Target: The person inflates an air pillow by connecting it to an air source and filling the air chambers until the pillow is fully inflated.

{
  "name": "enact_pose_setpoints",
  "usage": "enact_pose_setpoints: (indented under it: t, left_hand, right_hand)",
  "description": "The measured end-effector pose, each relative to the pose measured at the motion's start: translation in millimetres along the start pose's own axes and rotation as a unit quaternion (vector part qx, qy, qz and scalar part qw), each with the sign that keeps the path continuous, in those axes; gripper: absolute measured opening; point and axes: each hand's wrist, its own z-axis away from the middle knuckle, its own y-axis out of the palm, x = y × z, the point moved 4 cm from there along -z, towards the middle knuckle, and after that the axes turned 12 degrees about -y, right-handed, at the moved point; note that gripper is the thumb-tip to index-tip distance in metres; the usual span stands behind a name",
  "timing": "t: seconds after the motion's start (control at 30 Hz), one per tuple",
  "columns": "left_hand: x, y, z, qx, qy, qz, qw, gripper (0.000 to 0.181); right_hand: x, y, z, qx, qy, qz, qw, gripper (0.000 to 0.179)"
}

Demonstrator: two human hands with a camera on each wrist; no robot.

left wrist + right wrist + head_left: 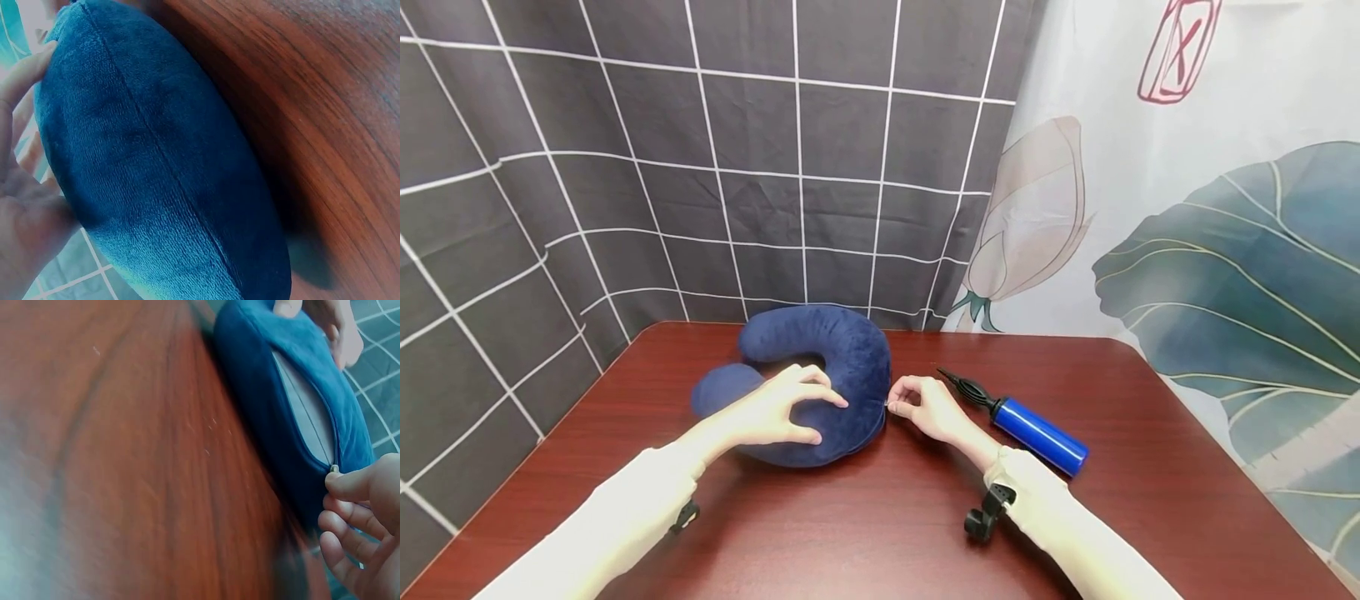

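A navy plush U-shaped neck pillow (857, 350) lies on the table, its two ends toward the left. My left hand (782, 408) rests on the pillow's near arm, thumb and fingers spread apart over the fabric. At the pillow's right side, my right hand (925, 407) pinches a small zipper pull (334, 469) between thumb and forefinger. In the right wrist view the zipper is parted into a long gap, and a pale grey inner layer (306, 406) shows through it. The left wrist view gives the pillow's seamed side (156, 150) with the left hand along its edge.
A blue hand pump (1041, 435) with a black nozzle lies just right of my right hand and forearm. The reddish-brown wooden table (850, 533) ends at a dark grid-patterned curtain (760, 208) behind the pillow. A floral curtain (1195, 275) hangs on the right.
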Motion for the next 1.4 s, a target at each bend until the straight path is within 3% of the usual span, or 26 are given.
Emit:
enact_pose_setpoints:
  t: [0.33, 0.47, 0.87, 1.07, 1.4]
  left_hand:
    - [-0.6, 0.8, 0.6, -0.009, -0.012, 0.017, 0.9997, 0.048]
    - [-2.7, 1.7, 0.8, -0.015, -0.035, 0.034, 0.9987, 0.048]
    - [-14.9, 6.6, -4.0, -0.01, -0.158, 0.049, 0.9862, 0.047]
    - [-14.5, 7.6, -3.7, -0.014, -0.168, 0.047, 0.9846, 0.047]
    - [-17.1, 10.7, -6.5, -0.024, -0.175, 0.034, 0.9837, 0.044]
  right_hand:
    - [15, 8, 9.9, 0.018, -0.037, -0.026, 0.9988, 0.009]
    - [19, 11, 12.1, 0.032, -0.048, -0.036, 0.9977, 0.008]
    - [17, 7, 11.4, 0.023, -0.015, -0.03, 0.9992, 0.009]
    - [24, 10, 15.9, 0.054, -0.018, -0.04, 0.9975, 0.008]
    - [37, 13, 24.7, 0.052, -0.016, -0.057, 0.9969, 0.009]
